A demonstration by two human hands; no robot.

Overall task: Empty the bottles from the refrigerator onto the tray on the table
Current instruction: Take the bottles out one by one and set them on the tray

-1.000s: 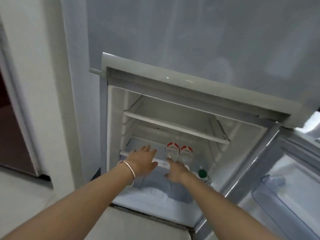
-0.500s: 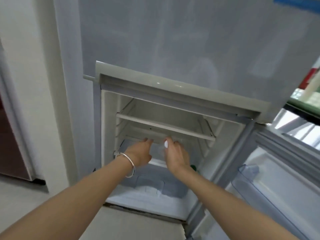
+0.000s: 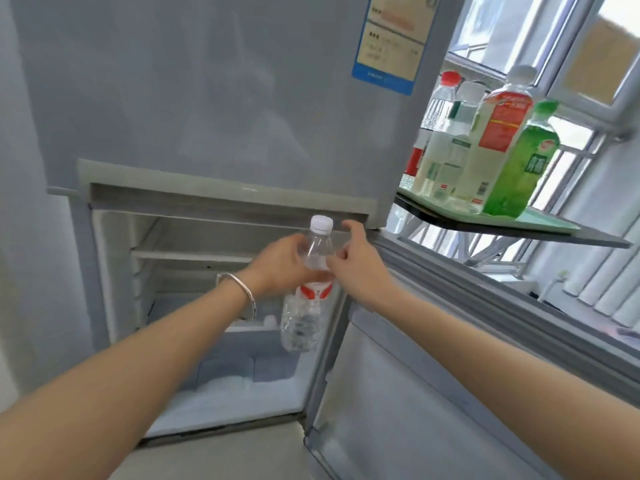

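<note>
A clear water bottle [image 3: 310, 289], previously standing on the refrigerator shelf, is now held mid-frame by the left hand [image 3: 277, 263]; the right hand [image 3: 360, 263] is now raised beside its neck.

One clear water bottle [image 3: 306, 299] with a white cap and red label, between the two hands: left hand [image 3: 280, 265], right hand [image 3: 356, 265]. One silver bracelet [image 3: 239, 292] on the left wrist. Up right of the right hand, one green tray [image 3: 540, 220] carrying four bottles, possibly five since they overlap: one green [image 3: 516, 168], one red-labelled [image 3: 491, 140], two pale behind. One blue-edged sticker [image 3: 391, 39] above the hands.
</note>
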